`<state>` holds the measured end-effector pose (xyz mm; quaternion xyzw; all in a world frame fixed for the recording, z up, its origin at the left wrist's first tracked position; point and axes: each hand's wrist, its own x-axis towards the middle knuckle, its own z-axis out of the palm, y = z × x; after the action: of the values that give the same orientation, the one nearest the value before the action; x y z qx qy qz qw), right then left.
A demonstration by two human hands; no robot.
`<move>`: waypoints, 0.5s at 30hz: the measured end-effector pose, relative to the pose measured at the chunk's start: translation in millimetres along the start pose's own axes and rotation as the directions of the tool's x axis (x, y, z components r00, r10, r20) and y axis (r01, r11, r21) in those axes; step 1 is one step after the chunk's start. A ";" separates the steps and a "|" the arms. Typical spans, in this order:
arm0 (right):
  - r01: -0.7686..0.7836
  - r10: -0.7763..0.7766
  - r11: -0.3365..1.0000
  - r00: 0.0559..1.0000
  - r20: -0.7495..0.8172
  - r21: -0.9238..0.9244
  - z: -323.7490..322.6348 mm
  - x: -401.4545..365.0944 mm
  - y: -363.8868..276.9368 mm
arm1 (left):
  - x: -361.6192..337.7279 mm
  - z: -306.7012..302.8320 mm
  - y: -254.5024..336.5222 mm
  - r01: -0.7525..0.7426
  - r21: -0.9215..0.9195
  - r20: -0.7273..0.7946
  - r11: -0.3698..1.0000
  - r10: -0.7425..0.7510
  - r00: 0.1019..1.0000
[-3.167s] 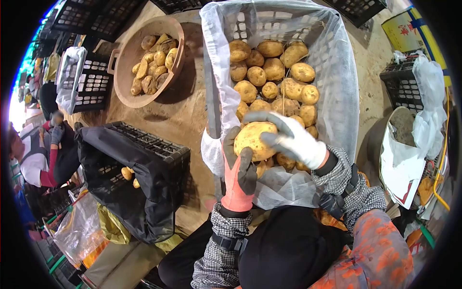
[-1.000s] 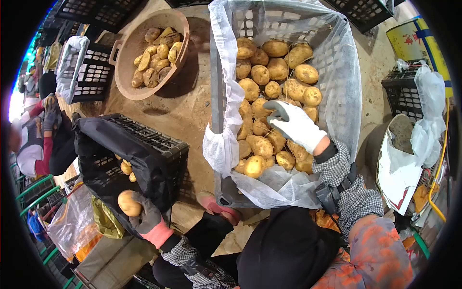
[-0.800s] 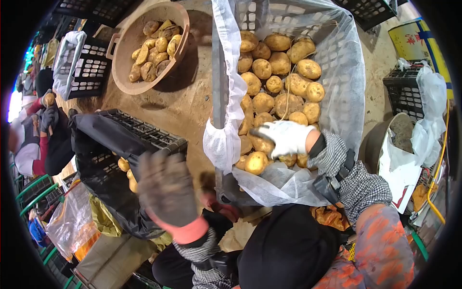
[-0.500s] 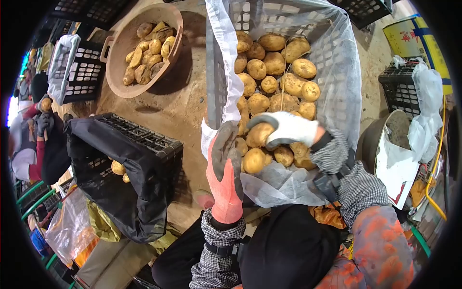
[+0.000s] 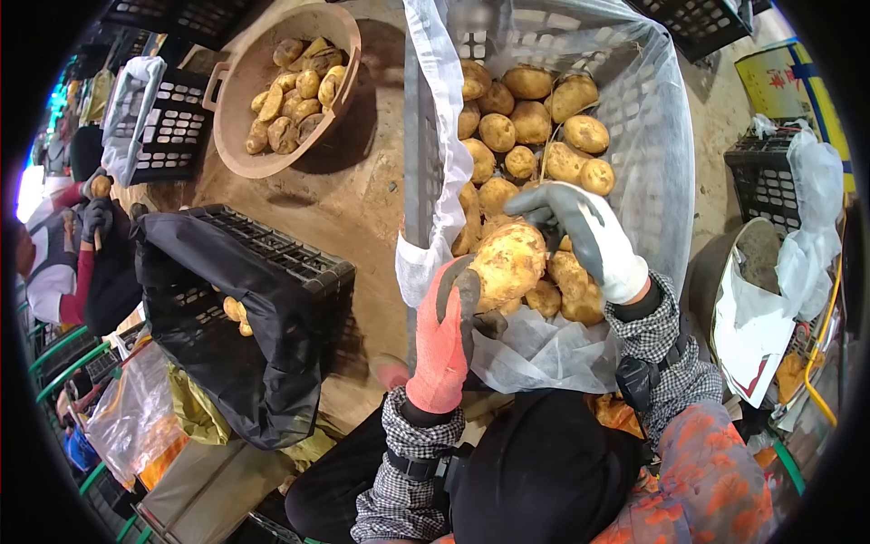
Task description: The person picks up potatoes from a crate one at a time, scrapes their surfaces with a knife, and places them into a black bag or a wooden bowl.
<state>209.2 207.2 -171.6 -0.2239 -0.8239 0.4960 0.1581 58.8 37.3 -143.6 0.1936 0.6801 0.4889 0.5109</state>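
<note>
Just above the near end of the lined crate [image 5: 645,118] is a large, soil-specked potato [image 5: 510,264]. My left hand [image 5: 448,328], in a coral glove with a grey palm, has its fingers around the potato's lower left side. My right hand [image 5: 591,238], in a white and grey glove, curves over its upper right side, the fingers bent and apart from the thumb; part of them is hidden behind the potato. Several loose potatoes [image 5: 530,121] lie in the crate under and beyond both hands.
A brown basin [image 5: 237,136] of potatoes stands at upper left. Below it a black-lined crate [image 5: 308,267] holds a few potatoes. At far left a co-worker [image 5: 56,272] in dark gloves holds a potato. A tub [image 5: 702,272] and another crate [image 5: 761,168] stand at right.
The large potato is now between my hands over the crate. My right hand has risen and turned, and my left hand has closed in on the potato. The view has shifted slightly.
</note>
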 end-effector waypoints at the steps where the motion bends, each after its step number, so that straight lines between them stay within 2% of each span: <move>1: -0.213 0.170 0.825 0.977 0.129 0.524 0.1 7.1 -11.1 | -0.1 0.2 1.1 0.003 0.050 -0.016 0.999 -0.003 1.000; 2: -0.249 0.192 0.744 0.968 0.159 0.620 13.6 1.6 -6.3 | 1.9 -1.8 -8.8 -0.001 0.051 -0.017 0.999 0.002 1.000; 3: -0.075 0.061 0.900 0.997 0.046 0.429 21.6 4.3 -17.2 | 5.2 -6.3 -28.2 -0.168 0.226 0.008 0.960 0.170 0.985; 4: -0.259 0.198 0.868 0.963 0.183 0.424 16.1 5.5 -30.0 | 7.2 -8.8 -34.9 -0.323 0.387 0.063 0.864 0.324 0.944; 5: -0.435 0.326 0.809 0.891 0.316 0.394 10.0 6.3 -39.7 | 5.9 -10.9 -34.3 -0.324 0.388 0.066 0.863 0.325 0.943; 6: -0.434 0.326 0.810 0.892 0.313 0.395 21.2 -3.8 -8.0 | 3.8 -11.7 -27.5 -0.164 0.226 0.085 0.960 0.149 0.985; 7: -0.106 0.104 0.993 0.993 0.050 0.045 42.2 -21.0 51.0 | 1.9 -12.4 -23.0 0.018 0.063 0.131 0.998 -0.026 0.991; 8: 0.177 -0.229 0.908 0.968 -0.098 -0.379 53.3 -26.4 81.3 | 1.9 -12.5 -28.1 0.011 0.064 0.124 0.998 -0.018 0.992; 9: -0.045 0.070 0.986 0.985 -0.156 0.159 24.8 -5.5 4.6 | 2.6 -12.5 -38.7 -0.304 0.278 0.103 0.911 0.286 0.953; 10: -0.333 0.471 0.695 0.881 -0.053 0.637 23.6 -0.3 -3.1 | -0.5 -15.4 -41.5 -0.546 0.492 0.130 0.678 0.563 0.816; 11: -0.296 0.515 0.673 0.846 -0.142 0.678 29.3 1.6 -0.6 | -15.1 -24.1 -34.4 -0.231 0.150 0.156 0.961 0.208 0.966; 12: -0.340 0.512 0.736 0.845 -0.153 0.585 35.5 -1.2 19.4 | -14.9 -34.4 -55.1 -0.027 -0.168 0.202 0.985 0.061 0.977; 13: -0.425 0.560 0.658 0.828 -0.027 0.622 31.4 -1.7 14.6 | -31.6 -32.5 -45.9 -0.037 -0.151 0.079 0.988 0.049 0.996; 14: -0.362 0.473 0.703 0.881 -0.022 0.612 42.9 -3.7 30.4 | -32.3 -35.3 -27.7 0.067 -0.441 0.108 0.895 -0.022 0.994; 15: -0.363 0.398 0.809 0.917 0.023 0.462 50.4 -5.5 46.3 | -47.4 -39.7 -45.7 -0.096 -0.318 0.016 0.943 0.106 0.994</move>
<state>199.3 185.5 -236.0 -0.3589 -0.6155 0.6886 0.1346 53.6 -37.9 -159.1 0.1516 0.5737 0.6139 0.5206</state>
